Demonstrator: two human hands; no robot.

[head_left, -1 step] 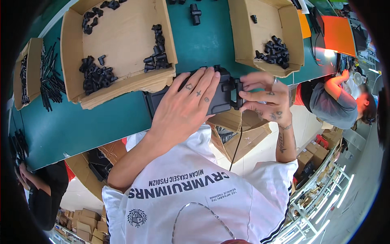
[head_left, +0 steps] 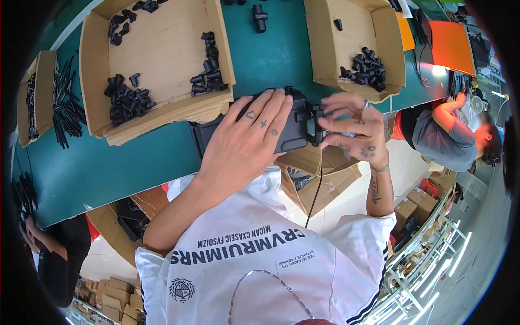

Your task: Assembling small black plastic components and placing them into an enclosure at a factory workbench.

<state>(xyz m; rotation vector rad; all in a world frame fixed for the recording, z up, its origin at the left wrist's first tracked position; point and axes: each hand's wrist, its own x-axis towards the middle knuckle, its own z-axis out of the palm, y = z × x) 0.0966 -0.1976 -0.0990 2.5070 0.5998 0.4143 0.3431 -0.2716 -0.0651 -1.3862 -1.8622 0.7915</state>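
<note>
Nothing has moved since the earlier frame; both hands sit as they did. The left hand (head_left: 246, 141) lies flat, fingers spread and unclenched, pressing down on the black plastic housing (head_left: 292, 132) at the near edge of the green table (head_left: 135, 162). The right hand (head_left: 352, 127) pinches a small black clip (head_left: 313, 120) against the housing's end, just past the left fingertips. The housing overhangs the table edge, so a slackened palm could let it tip off. If the pinch slips, the clip could fall to the cartons (head_left: 319, 179) below.
</note>
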